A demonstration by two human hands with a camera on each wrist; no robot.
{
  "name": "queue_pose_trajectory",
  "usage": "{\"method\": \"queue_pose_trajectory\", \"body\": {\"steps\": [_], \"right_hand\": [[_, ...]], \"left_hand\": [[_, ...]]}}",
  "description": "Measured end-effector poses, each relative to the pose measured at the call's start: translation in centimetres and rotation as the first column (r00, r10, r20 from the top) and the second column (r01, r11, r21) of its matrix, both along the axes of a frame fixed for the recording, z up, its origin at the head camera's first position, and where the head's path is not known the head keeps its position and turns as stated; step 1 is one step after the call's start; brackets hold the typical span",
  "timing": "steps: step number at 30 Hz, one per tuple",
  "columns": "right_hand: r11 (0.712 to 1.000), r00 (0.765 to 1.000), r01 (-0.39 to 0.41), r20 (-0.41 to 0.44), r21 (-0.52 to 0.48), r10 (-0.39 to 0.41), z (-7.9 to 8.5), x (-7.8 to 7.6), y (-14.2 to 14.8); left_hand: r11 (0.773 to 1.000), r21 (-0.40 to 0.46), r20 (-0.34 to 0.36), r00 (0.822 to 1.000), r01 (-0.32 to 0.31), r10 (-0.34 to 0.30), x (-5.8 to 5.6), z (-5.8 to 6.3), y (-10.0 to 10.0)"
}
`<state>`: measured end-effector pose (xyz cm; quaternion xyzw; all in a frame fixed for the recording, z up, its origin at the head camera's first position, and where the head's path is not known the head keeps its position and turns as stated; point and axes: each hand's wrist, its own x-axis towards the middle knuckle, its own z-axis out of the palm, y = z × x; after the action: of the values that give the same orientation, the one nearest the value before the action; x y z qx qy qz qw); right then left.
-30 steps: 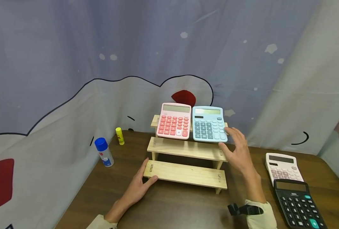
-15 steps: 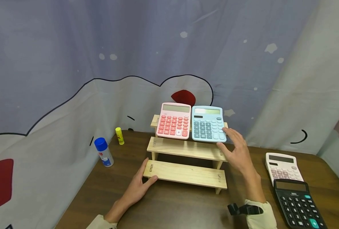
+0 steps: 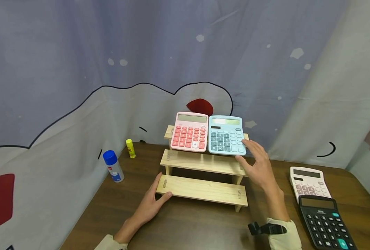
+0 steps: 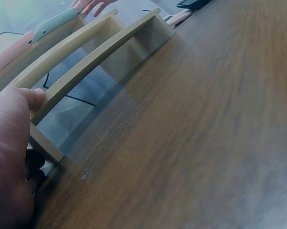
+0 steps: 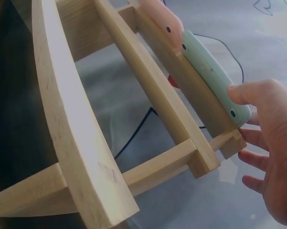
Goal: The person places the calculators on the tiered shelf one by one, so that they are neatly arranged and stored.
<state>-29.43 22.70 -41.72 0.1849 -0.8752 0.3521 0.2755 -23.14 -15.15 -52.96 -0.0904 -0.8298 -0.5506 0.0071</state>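
A three-step wooden display stand point(image 3: 203, 189) stands on the table. On its top step lean a pink calculator point(image 3: 190, 133) and, close to its right, a light blue calculator point(image 3: 225, 137). My left hand point(image 3: 150, 203) grips the left end of the lowest step, thumb on the front edge and the other fingers round the side. In the left wrist view that thumb point(image 4: 34, 99) lies against the board. My right hand point(image 3: 259, 166) touches the blue calculator's lower right corner, its thumb point(image 5: 248, 93) on the bottom edge and its other fingers loosely bent beside the stand's end.
At the right of the table point(image 3: 185, 232), a black calculator point(image 3: 325, 222) overlaps a white calculator point(image 3: 308, 180). To the left stand a blue-capped bottle point(image 3: 113, 166) and a small yellow glue stick point(image 3: 130, 148). A printed curtain point(image 3: 141, 52) hangs behind.
The blue calculator has slid slightly left toward the pink one, with my right hand moving along at its corner. The left hand has stayed in place.
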Motion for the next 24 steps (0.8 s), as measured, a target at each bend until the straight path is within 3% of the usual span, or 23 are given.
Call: {"method": "queue_pose_trajectory", "body": {"steps": [24], "right_hand": [[1.0, 1.0, 0.0, 0.002, 0.007, 0.0, 0.15, 0.11, -0.01]], "left_hand": [[1.0, 0.005, -0.006, 1.0, 0.005, -0.005, 0.05, 0.15, 0.04]]}}
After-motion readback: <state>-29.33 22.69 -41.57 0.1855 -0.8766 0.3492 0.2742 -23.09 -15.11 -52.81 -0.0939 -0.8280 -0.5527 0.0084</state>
